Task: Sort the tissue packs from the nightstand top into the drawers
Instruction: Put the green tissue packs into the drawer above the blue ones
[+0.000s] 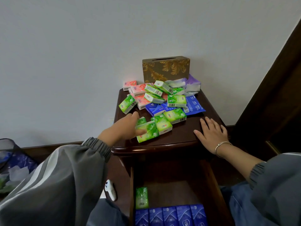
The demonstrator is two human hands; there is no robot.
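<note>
A heap of green (176,101), pink (137,89) and blue (154,108) tissue packs lies on the dark wooden nightstand top (179,136). My left hand (123,128) reaches in from the left and pinches a green tissue pack (149,132) near the front, thumb across its face and fingers behind it. Flat on the top at the front right rests my right hand (211,132), fingers spread, holding nothing. Below, the open drawer (211,185) holds one green pack (142,198) and a row of blue packs (169,215).
A gold-patterned tissue box (166,68) stands at the back against the wall, with purple and white soft packs (193,84) beside it. A mesh wastebasket (9,157) sits on the floor at left. A small white device (110,190) lies beside the drawer. Dark wood panelling (268,95) rises at right.
</note>
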